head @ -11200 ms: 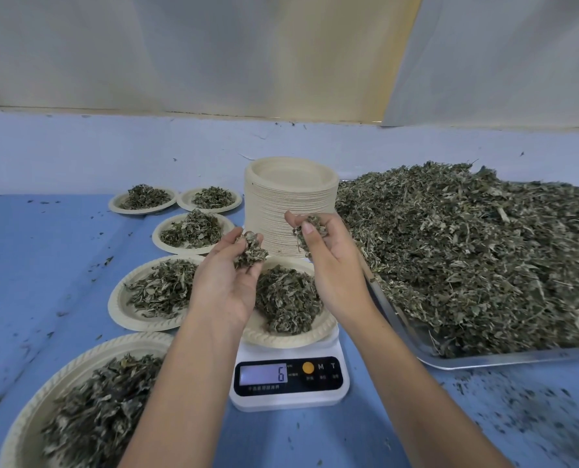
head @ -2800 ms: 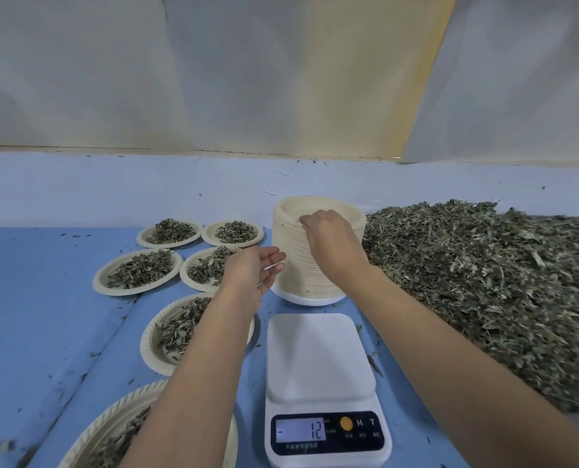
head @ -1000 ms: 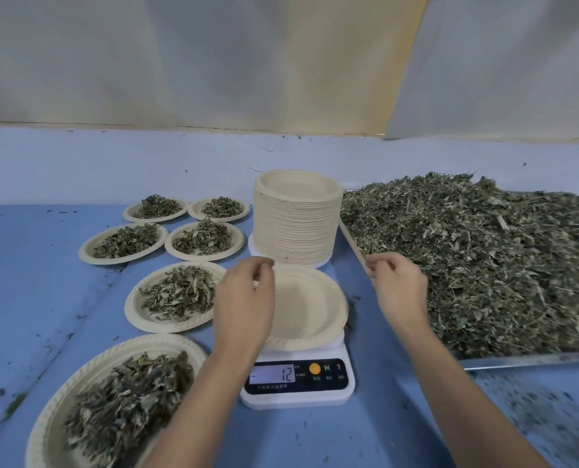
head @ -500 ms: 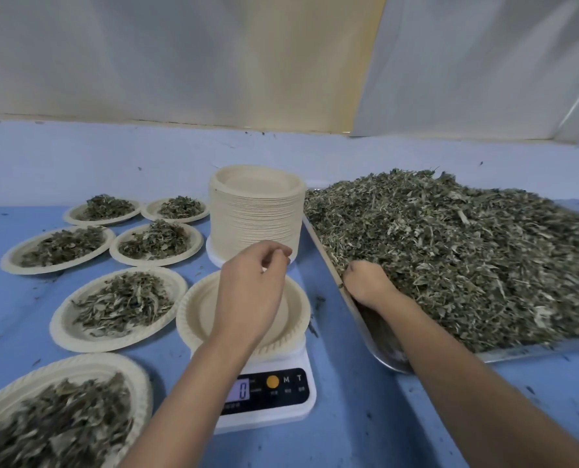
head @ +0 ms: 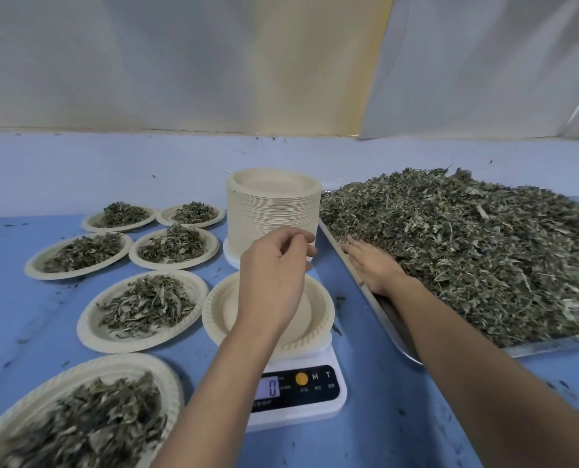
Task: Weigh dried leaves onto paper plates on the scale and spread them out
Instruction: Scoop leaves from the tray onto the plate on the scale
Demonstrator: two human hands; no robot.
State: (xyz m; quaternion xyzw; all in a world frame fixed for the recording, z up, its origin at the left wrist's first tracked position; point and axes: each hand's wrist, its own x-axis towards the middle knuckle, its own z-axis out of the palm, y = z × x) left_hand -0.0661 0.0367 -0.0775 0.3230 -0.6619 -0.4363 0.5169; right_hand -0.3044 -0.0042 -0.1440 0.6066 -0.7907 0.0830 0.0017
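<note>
Since the scale's display reads zero under a bare plate, the step in hand looks like fetching the first leaves for a new portion. The heap of dried leaves [head: 477,238], the biggest thing here, fills a metal tray [head: 387,315] from one to three o'clock of the scale. A tall stack of paper plates [head: 273,204] stands at twelve o'clock. Six filled plates [head: 136,346] run from seven round to eleven o'clock. The empty plate [head: 317,309] sits on the scale [head: 301,393].

The right hand [head: 372,261] lies on the heap's near-left edge, fingers stretched out and flat, gripping nothing yet. The left hand [head: 274,275] hovers over the empty plate, fingers loosely curled with the thumb close to the fingertips; nothing shows in them.

The next move, I judge, calls for the right fingers to close on a modest pinch and carry it to nine o'clock over the plate, with the display watched as the leaves drop. The leaves look light and crumbly, so some may scatter.

Pale sheeting [head: 180,62] hangs behind. The blue table [head: 399,427] is flecked with leaf crumbs.
</note>
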